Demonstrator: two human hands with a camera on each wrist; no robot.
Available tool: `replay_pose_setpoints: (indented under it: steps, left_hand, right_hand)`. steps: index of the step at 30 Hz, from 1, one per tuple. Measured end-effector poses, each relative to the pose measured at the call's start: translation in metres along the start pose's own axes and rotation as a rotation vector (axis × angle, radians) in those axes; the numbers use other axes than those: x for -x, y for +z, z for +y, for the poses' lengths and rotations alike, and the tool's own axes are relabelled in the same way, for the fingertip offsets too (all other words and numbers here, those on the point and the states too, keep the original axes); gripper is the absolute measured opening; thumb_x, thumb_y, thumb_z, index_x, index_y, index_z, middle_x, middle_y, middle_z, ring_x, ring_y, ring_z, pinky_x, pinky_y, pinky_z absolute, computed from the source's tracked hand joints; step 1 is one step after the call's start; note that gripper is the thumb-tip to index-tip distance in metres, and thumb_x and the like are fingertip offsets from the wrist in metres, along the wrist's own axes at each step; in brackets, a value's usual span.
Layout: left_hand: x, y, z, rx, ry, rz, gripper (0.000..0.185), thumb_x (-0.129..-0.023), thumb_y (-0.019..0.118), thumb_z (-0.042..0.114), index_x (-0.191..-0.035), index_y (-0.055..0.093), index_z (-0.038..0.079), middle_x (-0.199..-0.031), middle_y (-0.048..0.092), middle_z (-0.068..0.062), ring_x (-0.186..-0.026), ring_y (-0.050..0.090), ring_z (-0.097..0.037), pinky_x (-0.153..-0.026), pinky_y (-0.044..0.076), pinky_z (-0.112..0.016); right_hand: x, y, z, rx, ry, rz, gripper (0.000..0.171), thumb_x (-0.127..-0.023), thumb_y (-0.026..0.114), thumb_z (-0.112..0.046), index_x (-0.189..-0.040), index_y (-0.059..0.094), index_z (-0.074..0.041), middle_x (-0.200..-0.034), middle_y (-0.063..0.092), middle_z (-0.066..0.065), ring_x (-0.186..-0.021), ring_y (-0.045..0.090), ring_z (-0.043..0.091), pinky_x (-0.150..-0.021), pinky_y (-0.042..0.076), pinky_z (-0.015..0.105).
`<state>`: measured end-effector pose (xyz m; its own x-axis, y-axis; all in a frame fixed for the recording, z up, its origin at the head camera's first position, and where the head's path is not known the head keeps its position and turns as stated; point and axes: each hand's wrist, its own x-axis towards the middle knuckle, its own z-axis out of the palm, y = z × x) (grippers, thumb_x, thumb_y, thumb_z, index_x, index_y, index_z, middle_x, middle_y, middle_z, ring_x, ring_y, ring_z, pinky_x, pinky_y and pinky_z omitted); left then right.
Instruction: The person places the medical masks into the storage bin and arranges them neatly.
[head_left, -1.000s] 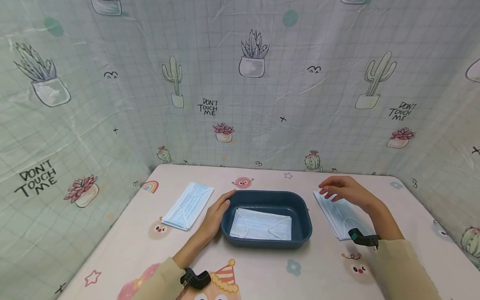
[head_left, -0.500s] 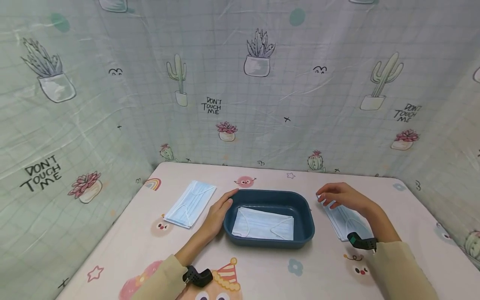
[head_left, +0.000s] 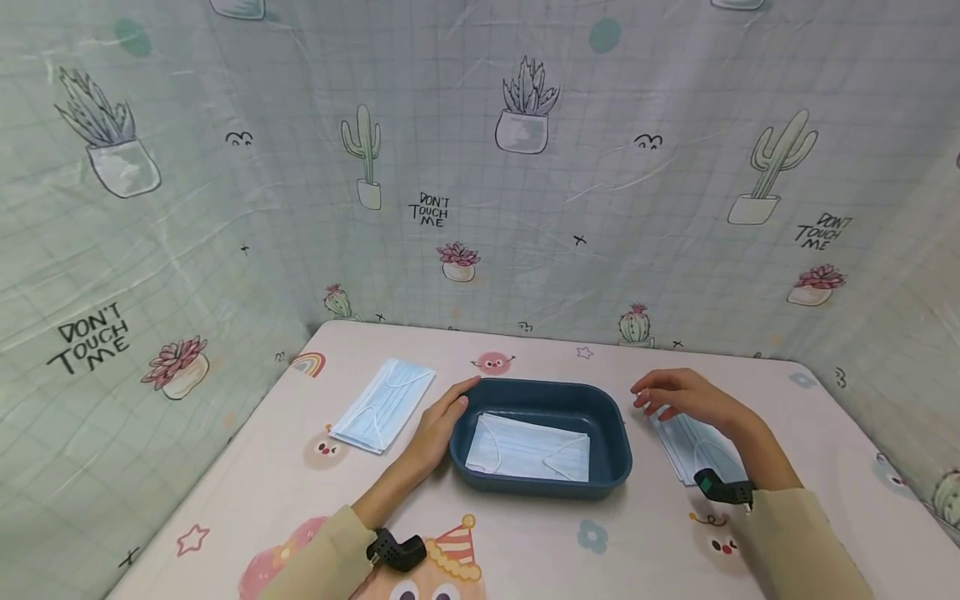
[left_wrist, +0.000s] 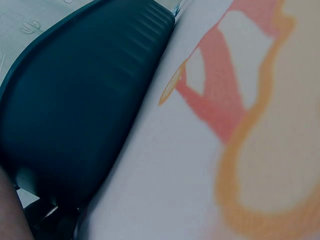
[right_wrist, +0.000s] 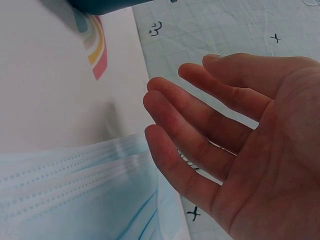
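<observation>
In the head view a dark blue plastic box [head_left: 542, 487] stands mid-table, with a light blue face mask [head_left: 525, 447] lying flat in it. My left hand [head_left: 432, 429] rests against the box's left side, its fingers fairly straight along the rim. The left wrist view shows the box's outer wall [left_wrist: 85, 100] up close, most of that hand out of frame. My right hand [head_left: 693, 396] hovers above a stack of face masks [head_left: 693, 446] at the right. Its fingers are loosely bent with nothing between them, plain in the right wrist view, where masks [right_wrist: 75, 200] lie below.
Left of the box lies another pile of face masks [head_left: 382, 406], set at a slant. All of it is on a pale pink table cover [head_left: 637, 558] with cartoon prints. A patterned curtain [head_left: 480, 200] rises behind the table and along both sides.
The camera view has shifted slightly. My right hand has edged a little toward the near side over its mask stack. My left hand stays at the box.
</observation>
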<state>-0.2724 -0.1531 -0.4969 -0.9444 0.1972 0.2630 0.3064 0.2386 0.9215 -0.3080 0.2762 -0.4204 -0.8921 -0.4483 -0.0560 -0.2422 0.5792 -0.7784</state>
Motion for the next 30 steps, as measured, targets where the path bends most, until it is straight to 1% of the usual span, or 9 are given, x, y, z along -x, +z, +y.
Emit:
replay_pose_setpoints:
  steps: [4,9,13,20,27,29,30]
  left_hand:
    - [0.001,-0.001,0.001,0.017,0.002,0.004,0.041,-0.111,0.041,0.028,-0.15,0.054,0.024,-0.159,0.051,0.001,-0.155,0.036,-0.023,-0.13,0.022,-0.05]
    - [0.001,-0.001,0.003,0.024,0.022,0.023,0.04,-0.11,0.044,0.025,-0.148,0.057,0.022,-0.156,0.054,0.0,-0.154,0.039,-0.022,-0.13,0.024,-0.051]
    - [0.001,-0.001,0.003,0.023,0.022,0.025,0.04,-0.11,0.044,0.025,-0.148,0.057,0.022,-0.155,0.055,0.002,-0.153,0.039,-0.021,-0.13,0.024,-0.049]
    - [0.0,-0.001,0.003,0.0,0.014,0.01,0.041,-0.111,0.042,0.027,-0.15,0.055,0.025,-0.157,0.052,0.003,-0.154,0.037,-0.02,-0.13,0.024,-0.049]
    - [-0.001,0.001,0.004,-0.002,-0.004,0.017,0.043,-0.111,0.04,0.02,-0.152,0.052,0.017,-0.159,0.05,-0.005,-0.155,0.036,-0.026,-0.13,0.022,-0.052]
    - [-0.001,0.001,0.008,-0.007,-0.015,0.01,0.043,-0.112,0.039,0.019,-0.153,0.051,0.015,-0.16,0.049,-0.006,-0.156,0.035,-0.027,-0.131,0.021,-0.051]
    - [0.001,0.0,0.013,-0.006,-0.018,0.004,0.044,-0.112,0.038,0.019,-0.153,0.05,0.013,-0.161,0.048,-0.007,-0.156,0.034,-0.027,-0.131,0.021,-0.052]
  right_hand:
    - [-0.002,-0.001,0.003,0.01,0.004,-0.005,0.036,-0.105,0.058,-0.019,-0.132,0.062,0.005,-0.121,0.072,0.024,-0.1,0.073,0.031,-0.082,0.065,0.038]
    - [-0.005,-0.003,0.009,0.0,0.024,-0.014,0.035,-0.105,0.057,-0.018,-0.131,0.063,0.005,-0.119,0.073,0.023,-0.099,0.073,0.029,-0.079,0.064,0.036]
    - [-0.007,-0.002,0.013,-0.002,0.041,-0.024,0.035,-0.105,0.057,-0.019,-0.13,0.065,0.004,-0.117,0.074,0.022,-0.098,0.073,0.027,-0.077,0.064,0.035]
    - [-0.007,0.001,0.016,-0.009,0.039,-0.044,0.034,-0.105,0.057,-0.018,-0.129,0.064,0.004,-0.117,0.074,0.022,-0.097,0.071,0.024,-0.077,0.063,0.034]
    - [-0.009,0.007,0.017,-0.005,0.047,-0.055,0.033,-0.104,0.058,-0.018,-0.128,0.065,0.003,-0.117,0.074,0.021,-0.099,0.07,0.024,-0.079,0.062,0.032]
    - [-0.009,0.007,0.017,-0.003,0.048,-0.058,0.033,-0.104,0.058,-0.018,-0.128,0.064,0.004,-0.117,0.074,0.021,-0.099,0.07,0.024,-0.08,0.062,0.031]
    - [-0.01,0.008,0.018,-0.002,0.051,-0.058,0.033,-0.104,0.058,-0.018,-0.128,0.064,0.004,-0.117,0.074,0.021,-0.099,0.07,0.024,-0.08,0.061,0.03]
